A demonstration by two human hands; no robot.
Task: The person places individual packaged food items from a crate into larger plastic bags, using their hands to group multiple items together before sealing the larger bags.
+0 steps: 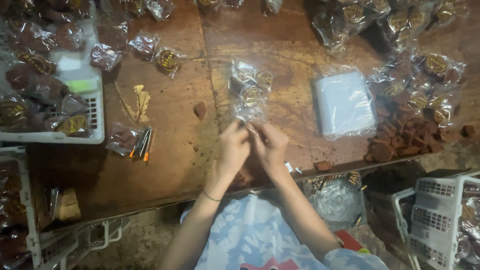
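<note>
Both hands, left hand (233, 145) and right hand (270, 145), pinch 1 clear plastic bag (248, 92) with round gold labels at the table's near edge, looks like mid-packing, next needs sealing; white bag stack (345, 102) right, brown chunks (405, 135) beyond, white basket (92, 100) far left.

Clear packet at my fingertips

I held a clear plastic packet (248, 92) of round gold-labelled brown sweets, its near end pinched between my left hand (233, 148) and right hand (270, 147); it stretched away across the wooden table (175, 150), just left of the stack of empty bags (345, 102).
</note>
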